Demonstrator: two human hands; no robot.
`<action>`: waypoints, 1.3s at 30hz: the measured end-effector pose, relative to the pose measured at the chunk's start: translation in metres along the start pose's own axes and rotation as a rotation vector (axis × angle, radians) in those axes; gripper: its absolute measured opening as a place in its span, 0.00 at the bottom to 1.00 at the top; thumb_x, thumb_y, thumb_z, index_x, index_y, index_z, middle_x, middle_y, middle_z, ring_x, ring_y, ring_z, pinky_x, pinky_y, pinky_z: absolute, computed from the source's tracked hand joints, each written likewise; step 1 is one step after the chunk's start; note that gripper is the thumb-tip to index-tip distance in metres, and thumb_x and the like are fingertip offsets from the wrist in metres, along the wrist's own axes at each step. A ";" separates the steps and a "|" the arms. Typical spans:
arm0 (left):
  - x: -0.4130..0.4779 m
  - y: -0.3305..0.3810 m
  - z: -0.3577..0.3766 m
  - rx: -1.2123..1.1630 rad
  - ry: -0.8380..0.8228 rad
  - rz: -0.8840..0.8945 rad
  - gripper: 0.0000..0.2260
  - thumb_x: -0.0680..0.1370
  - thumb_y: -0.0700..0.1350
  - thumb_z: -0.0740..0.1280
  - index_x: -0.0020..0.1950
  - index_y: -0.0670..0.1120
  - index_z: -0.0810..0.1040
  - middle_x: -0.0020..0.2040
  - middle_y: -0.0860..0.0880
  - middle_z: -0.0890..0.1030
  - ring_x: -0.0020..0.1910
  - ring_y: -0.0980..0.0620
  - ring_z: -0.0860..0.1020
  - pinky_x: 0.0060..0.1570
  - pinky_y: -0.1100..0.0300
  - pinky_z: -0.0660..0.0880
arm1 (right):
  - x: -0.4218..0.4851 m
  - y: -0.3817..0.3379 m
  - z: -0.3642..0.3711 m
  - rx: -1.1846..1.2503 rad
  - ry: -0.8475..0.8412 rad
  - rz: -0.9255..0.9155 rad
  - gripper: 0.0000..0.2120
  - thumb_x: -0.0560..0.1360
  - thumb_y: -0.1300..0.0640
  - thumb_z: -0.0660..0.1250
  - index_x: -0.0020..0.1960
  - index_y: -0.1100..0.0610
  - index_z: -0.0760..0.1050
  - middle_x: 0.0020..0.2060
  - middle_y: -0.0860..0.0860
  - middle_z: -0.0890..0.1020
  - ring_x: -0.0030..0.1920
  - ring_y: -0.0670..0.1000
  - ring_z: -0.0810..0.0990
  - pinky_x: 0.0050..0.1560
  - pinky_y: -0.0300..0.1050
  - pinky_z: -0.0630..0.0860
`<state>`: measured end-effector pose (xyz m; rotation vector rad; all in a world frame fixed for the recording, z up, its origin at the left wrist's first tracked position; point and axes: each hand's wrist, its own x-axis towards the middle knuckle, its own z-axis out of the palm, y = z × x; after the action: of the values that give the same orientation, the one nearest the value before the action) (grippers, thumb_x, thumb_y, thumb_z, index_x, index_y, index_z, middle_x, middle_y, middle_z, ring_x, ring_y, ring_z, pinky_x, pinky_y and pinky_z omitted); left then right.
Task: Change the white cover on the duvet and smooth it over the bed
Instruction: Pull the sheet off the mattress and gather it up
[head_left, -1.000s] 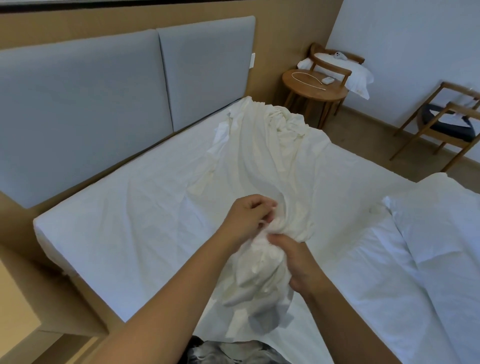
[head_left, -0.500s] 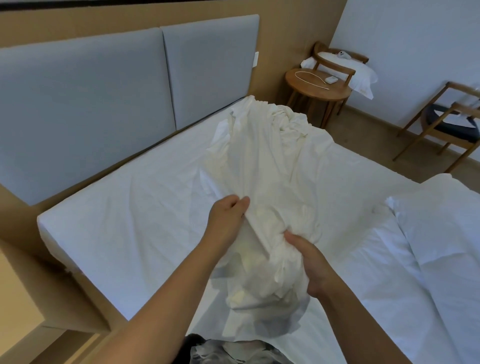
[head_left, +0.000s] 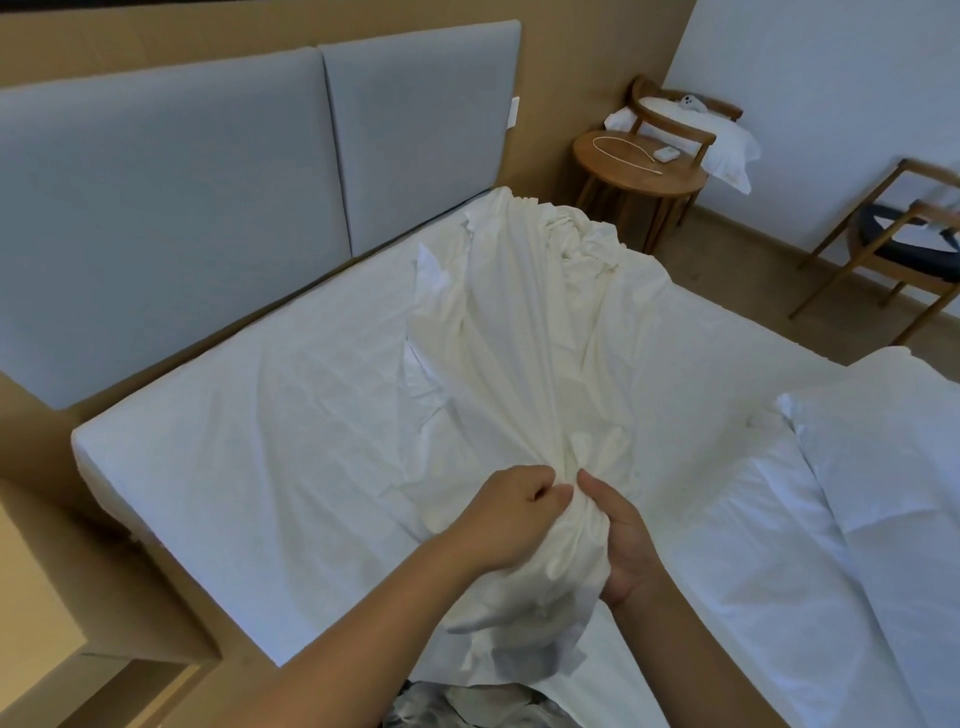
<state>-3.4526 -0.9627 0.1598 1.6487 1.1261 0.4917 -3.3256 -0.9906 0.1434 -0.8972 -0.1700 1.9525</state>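
A cream-white duvet cover (head_left: 524, 332) lies stretched in long folds across the bed (head_left: 234, 441), running from its far edge toward me. Its near end is bunched into a thick wad in front of me. My left hand (head_left: 506, 517) grips that wad from the left with curled fingers. My right hand (head_left: 623, 540) clutches the same bunch from the right, thumb on top. A thick white duvet (head_left: 857, 493) lies folded on the right side of the bed.
A grey padded headboard (head_left: 208, 182) runs along the left. Beyond the bed stand a round wooden side table (head_left: 639, 171) with a cable, a wooden chair (head_left: 675, 122) holding a white pillow, and another chair (head_left: 904, 244) at far right.
My left hand dropped from a raised pinch on the lifted fabric back down beside my right hand. The cover's near part sank and is gathered tighter between both hands.
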 end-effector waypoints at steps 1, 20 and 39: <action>0.001 -0.001 0.000 0.024 -0.024 -0.007 0.19 0.80 0.47 0.59 0.31 0.48 0.59 0.29 0.53 0.63 0.29 0.57 0.62 0.32 0.63 0.60 | 0.001 -0.002 0.001 -0.009 0.016 -0.013 0.31 0.44 0.59 0.85 0.45 0.68 0.83 0.43 0.64 0.83 0.43 0.62 0.84 0.39 0.54 0.81; 0.017 -0.056 -0.033 0.005 -0.366 -0.693 0.41 0.66 0.77 0.57 0.57 0.41 0.74 0.40 0.47 0.82 0.38 0.52 0.81 0.55 0.53 0.71 | 0.008 0.009 -0.005 -0.180 0.225 0.192 0.15 0.61 0.59 0.73 0.44 0.68 0.82 0.43 0.64 0.83 0.40 0.61 0.84 0.40 0.52 0.81; -0.008 -0.089 -0.006 -0.090 0.195 -0.524 0.23 0.75 0.63 0.62 0.59 0.46 0.74 0.56 0.47 0.77 0.53 0.49 0.76 0.50 0.59 0.70 | -0.003 0.015 -0.012 -0.573 0.253 0.176 0.25 0.59 0.61 0.71 0.55 0.64 0.76 0.41 0.60 0.84 0.42 0.59 0.83 0.39 0.47 0.77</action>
<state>-3.4993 -0.9642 0.0839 1.1809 1.5931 0.3576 -3.3277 -1.0046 0.1296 -1.5669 -0.5350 1.9572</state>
